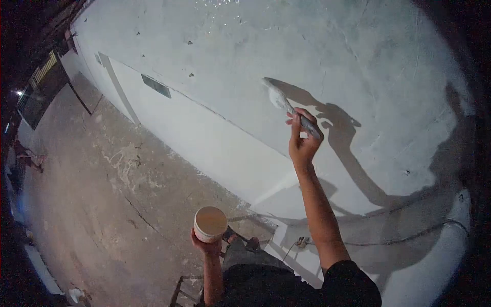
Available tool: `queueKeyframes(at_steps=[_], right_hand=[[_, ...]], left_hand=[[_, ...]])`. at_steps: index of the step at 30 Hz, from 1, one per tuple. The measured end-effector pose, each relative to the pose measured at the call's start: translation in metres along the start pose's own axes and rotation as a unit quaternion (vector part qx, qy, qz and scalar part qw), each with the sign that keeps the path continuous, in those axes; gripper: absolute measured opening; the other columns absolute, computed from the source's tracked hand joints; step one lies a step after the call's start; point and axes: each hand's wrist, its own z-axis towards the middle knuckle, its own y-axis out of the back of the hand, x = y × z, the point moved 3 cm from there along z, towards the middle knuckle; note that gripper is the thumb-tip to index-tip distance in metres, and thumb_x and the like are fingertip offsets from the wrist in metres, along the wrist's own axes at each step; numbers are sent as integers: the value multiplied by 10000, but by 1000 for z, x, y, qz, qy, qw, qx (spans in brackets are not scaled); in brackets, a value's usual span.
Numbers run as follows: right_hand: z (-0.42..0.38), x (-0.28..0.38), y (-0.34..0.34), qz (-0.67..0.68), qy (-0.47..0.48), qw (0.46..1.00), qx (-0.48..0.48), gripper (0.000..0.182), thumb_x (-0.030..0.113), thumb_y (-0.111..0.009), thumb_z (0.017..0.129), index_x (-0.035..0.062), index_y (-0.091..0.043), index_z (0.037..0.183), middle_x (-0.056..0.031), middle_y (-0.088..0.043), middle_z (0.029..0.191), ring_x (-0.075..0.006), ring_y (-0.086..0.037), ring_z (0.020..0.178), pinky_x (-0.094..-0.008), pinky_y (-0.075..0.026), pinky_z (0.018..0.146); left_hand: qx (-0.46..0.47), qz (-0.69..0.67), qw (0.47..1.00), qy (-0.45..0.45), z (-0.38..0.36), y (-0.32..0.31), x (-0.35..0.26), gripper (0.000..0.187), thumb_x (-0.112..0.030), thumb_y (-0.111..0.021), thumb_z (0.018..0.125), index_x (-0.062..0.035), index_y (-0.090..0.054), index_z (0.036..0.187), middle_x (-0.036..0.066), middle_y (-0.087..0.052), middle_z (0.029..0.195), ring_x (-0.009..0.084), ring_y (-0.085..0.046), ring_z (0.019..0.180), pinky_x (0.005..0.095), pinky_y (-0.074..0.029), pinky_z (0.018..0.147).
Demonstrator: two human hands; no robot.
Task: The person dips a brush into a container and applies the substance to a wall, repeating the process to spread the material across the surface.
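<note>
My right hand [305,144] is raised and closed around the handle of a wide paintbrush [277,97]. Pale bristles point up and left, with the tip at or very close to the wall [230,66]; contact is hard to make out. Lower down, my left hand [207,247] grips a white tub [208,237] from beneath and the side. Through its open top shows a smooth, light beige surface, apparently liquid. The brush and arm cast a dark shadow on the wall to their right.
A stained concrete floor [102,204] lies far below at left. Metal bars [179,291] of a frame, perhaps a ladder, show beside my legs. A cable [388,241] runs along the wall at lower right. A dark rectangular opening [156,86] sits in the wall's lower band.
</note>
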Motion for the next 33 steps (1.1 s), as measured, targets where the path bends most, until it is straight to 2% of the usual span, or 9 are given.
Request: queueKeyframes(at_steps=[11, 14, 16, 18, 23, 25, 26, 28, 33], right_hand=[[-5, -9, 1, -76, 24, 996, 38, 146, 30, -594, 1027, -60, -668, 1115, -136, -741, 1021, -202, -761, 882, -301, -595, 734], [-8, 5, 1, 21, 38, 999, -9, 137, 57, -642, 1001, -17, -691, 1105, -136, -754, 1010, -219, -756, 867, -304, -587, 701], [-5, 2, 1, 22, 48, 999, 10, 127, 55, -637, 1002, -24, -684, 1090, -136, -747, 982, -230, -753, 866, -309, -591, 720], [-2, 4, 3, -75, 66, 995, 21, 131, 37, -636, 997, -28, -677, 1103, -134, -746, 974, -242, -753, 884, -327, -596, 759], [-14, -15, 0, 20, 27, 999, -30, 132, 46, -638, 997, -33, -692, 1088, -157, -747, 995, -235, -752, 876, -334, -589, 781], [-10, -17, 0, -122, 125, 985, 15, 146, 32, -638, 995, -39, -682, 1114, -158, -745, 1015, -240, -755, 902, -338, -594, 800], [-19, -18, 4, -30, 4, 999, -20, 151, 32, -639, 995, -39, -682, 1121, -156, -744, 1036, -246, -756, 914, -345, -594, 812], [-27, -13, 3, 46, -28, 997, -55, 137, 43, -640, 997, -38, -692, 1094, -140, -747, 1037, -239, -756, 920, -351, -591, 822], [-13, -22, 2, -25, 24, 999, -1, 160, 62, -623, 1021, -38, -667, 1137, -163, -742, 1023, -240, -759, 916, -334, -589, 784]], left_hand=[[63, -8, 998, 18, -2, 9, -2, 757, -660, -461, 944, -111, -515, 1462, 134, -573, 1438, 371, -568, 1304, 573, -495, 1026], [75, -5, 997, 1, 1, -1, -3, 751, -660, -464, 942, -120, -519, 1462, 132, -570, 1442, 372, -567, 1304, 598, -480, 1029], [-70, 22, 997, -10, -7, -1, 0, 759, -661, -462, 943, -116, -510, 1469, 134, -567, 1443, 371, -566, 1303, 614, -470, 1032], [-43, -4, 999, 0, 1, 23, 3, 758, -659, -459, 944, -114, -511, 1468, 140, -564, 1444, 371, -565, 1304, 614, -469, 1033], [-6, 7, 1000, -18, -2, 8, -1, 747, -650, -453, 947, -107, -516, 1457, 143, -561, 1440, 372, -564, 1303, 614, -470, 1035], [-60, 145, 984, -86, -20, -23, -8, 742, -647, -452, 949, -105, -518, 1451, 139, -563, 1430, 375, -565, 1296, 608, -478, 1025], [-58, 140, 984, -92, -14, -16, -10, 742, -647, -452, 949, -105, -518, 1451, 139, -563, 1430, 375, -565, 1296, 608, -478, 1025], [35, -41, 998, 11, 5, 7, -9, 751, -657, -455, 941, -107, -520, 1449, 134, -567, 1422, 375, -569, 1288, 605, -486, 1015], [28, -12, 999, 15, 12, 37, -1, 762, -668, -501, 912, -166, -483, 1485, 120, -509, 1484, 391, -514, 1337, 638, -476, 1015]])
